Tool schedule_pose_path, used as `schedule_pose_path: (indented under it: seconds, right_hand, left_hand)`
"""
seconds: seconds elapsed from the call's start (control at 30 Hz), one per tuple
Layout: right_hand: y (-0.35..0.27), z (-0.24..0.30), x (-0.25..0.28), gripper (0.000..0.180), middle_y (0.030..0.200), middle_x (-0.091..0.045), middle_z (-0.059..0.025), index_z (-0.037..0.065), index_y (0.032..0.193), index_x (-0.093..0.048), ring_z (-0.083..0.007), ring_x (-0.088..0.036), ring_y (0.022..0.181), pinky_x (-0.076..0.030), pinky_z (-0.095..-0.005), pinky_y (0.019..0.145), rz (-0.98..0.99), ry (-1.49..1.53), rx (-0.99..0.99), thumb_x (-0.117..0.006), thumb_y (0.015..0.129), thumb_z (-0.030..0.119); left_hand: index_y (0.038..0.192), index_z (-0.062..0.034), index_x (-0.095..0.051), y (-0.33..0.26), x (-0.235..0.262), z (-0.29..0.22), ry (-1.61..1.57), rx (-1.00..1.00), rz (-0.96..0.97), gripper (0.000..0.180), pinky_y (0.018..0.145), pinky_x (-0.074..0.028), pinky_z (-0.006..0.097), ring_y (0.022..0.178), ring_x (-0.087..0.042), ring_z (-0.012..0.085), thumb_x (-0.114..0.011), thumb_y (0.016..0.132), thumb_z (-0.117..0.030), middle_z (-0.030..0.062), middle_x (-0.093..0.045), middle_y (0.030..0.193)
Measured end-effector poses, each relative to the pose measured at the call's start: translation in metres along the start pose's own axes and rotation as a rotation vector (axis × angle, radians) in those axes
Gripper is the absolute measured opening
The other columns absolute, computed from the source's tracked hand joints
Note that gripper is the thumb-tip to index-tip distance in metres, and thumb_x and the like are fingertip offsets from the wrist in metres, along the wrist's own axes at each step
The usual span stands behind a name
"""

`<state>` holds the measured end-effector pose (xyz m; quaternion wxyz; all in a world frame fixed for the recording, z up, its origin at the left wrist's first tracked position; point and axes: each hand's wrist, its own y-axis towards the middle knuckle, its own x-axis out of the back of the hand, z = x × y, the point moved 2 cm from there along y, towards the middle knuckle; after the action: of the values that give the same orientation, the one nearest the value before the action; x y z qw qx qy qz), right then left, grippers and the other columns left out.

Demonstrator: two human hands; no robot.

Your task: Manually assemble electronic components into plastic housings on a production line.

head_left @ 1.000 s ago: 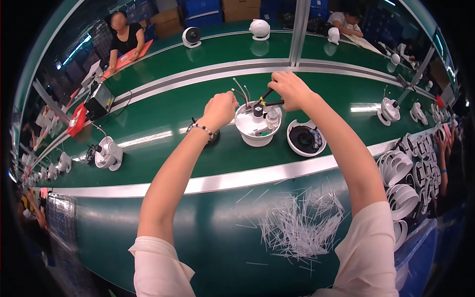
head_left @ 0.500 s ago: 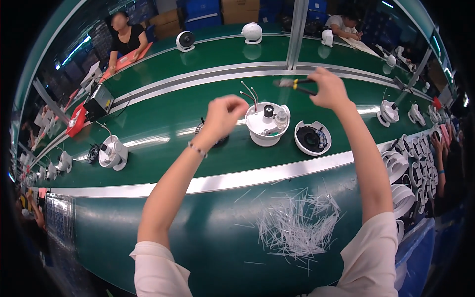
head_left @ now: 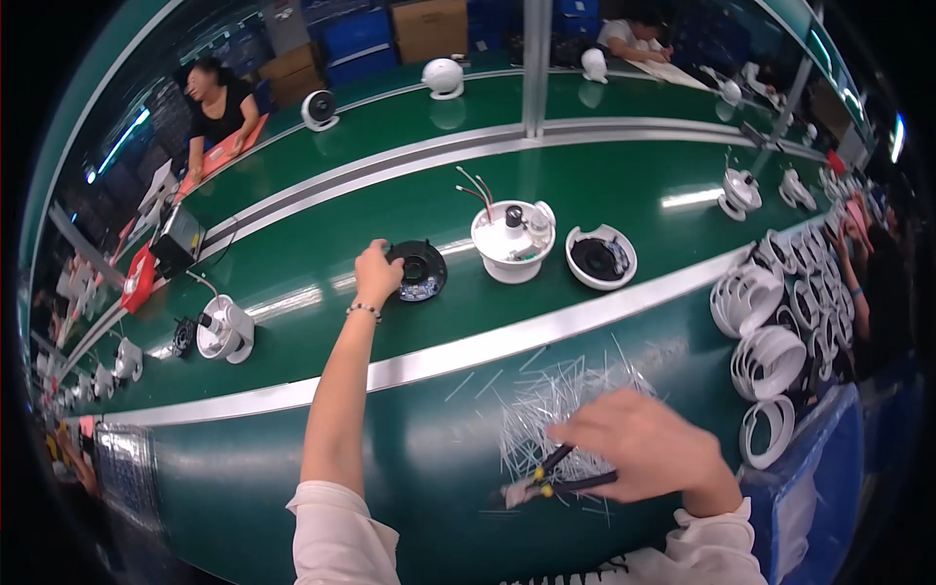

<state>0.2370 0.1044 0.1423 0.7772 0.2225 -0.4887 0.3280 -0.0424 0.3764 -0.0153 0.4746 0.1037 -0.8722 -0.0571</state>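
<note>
My left hand [head_left: 375, 273] is at the left edge of a black round part with a circuit board [head_left: 417, 285], its fingers closed on the rim. The part lies on the green belt. Just right of it stands an open white housing [head_left: 510, 265] with a black cylinder inside and loose wires rising from its back left. Beside that sits a white bowl-shaped cover [head_left: 603, 283] with a black inside. Over the near table, my right hand [head_left: 643, 448] grips side cutters [head_left: 525, 489] with black and yellow handles. Under and behind them lies a pile of thin white cable ties [head_left: 546, 405].
White rings [head_left: 765, 361] are stacked at the right by a blue bin [head_left: 814, 497]. A metal rail [head_left: 439, 366] separates the near table from the belt. Another part-built unit [head_left: 226, 327] stands left. Other people sit across the belt and at the right.
My left hand has moved from beside the white housing down-left onto the black round part. The right hand has brought the cutters from above the belt to the near table. The view has shifted.
</note>
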Motion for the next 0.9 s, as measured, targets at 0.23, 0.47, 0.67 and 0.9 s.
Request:
schedule_pose_path:
  seconds: [0.23, 0.47, 0.67, 0.9]
  right_hand:
    - [-0.031, 0.039, -0.125, 0.044, 0.090, -0.046, -0.0078, 0.004, 0.101, -0.051, -0.0231, -0.047, 0.086, -0.036, -0.0335, 0.070, -0.191, 0.260, -0.107, -0.066, 0.066, 0.026]
    - [-0.036, 0.093, -0.206, 0.058, 0.094, -0.044, -0.0094, 0.003, 0.099, -0.051, -0.0241, -0.041, 0.092, -0.032, -0.0345, 0.078, -0.386, 0.287, -0.070, -0.075, 0.052, 0.029]
    - [-0.059, 0.069, -0.191, 0.050, 0.108, -0.047, -0.0151, 0.001, 0.097, -0.054, -0.0319, -0.040, 0.109, -0.027, -0.0465, 0.097, -0.660, 0.269, 0.065, -0.069, 0.062, 0.035]
    - [-0.224, -0.066, -0.091, 0.038, 0.108, -0.048, -0.0194, -0.002, 0.103, -0.050, -0.0339, -0.044, 0.100, -0.036, -0.0381, 0.087, -1.185, -0.596, -1.016, -0.062, 0.068, 0.007]
  left_hand:
    - [0.100, 0.0016, -0.054, -0.077, 0.003, 0.005, -1.089, 0.169, 0.198, 0.022, 0.068, -0.046, 0.028, 0.078, -0.056, 0.0149, -0.054, 0.078, -0.004, 0.0066, -0.058, 0.089]
    - [0.111, 0.0028, -0.041, -0.211, 0.041, 0.022, -1.226, 0.177, 0.104, 0.027, 0.084, -0.042, 0.032, 0.098, -0.050, 0.0202, -0.046, 0.088, -0.010, 0.0127, -0.048, 0.110]
    - [0.109, 0.0014, -0.042, -0.250, 0.048, 0.023, -1.209, 0.119, 0.049, 0.026, 0.081, -0.043, 0.031, 0.096, -0.050, 0.0188, -0.047, 0.087, -0.013, 0.0122, -0.048, 0.109]
    - [0.109, 0.0014, -0.041, -0.253, 0.047, 0.031, -1.237, 0.165, -0.005, 0.026, 0.081, -0.043, 0.031, 0.096, -0.050, 0.0189, -0.046, 0.088, -0.011, 0.0117, -0.048, 0.109]
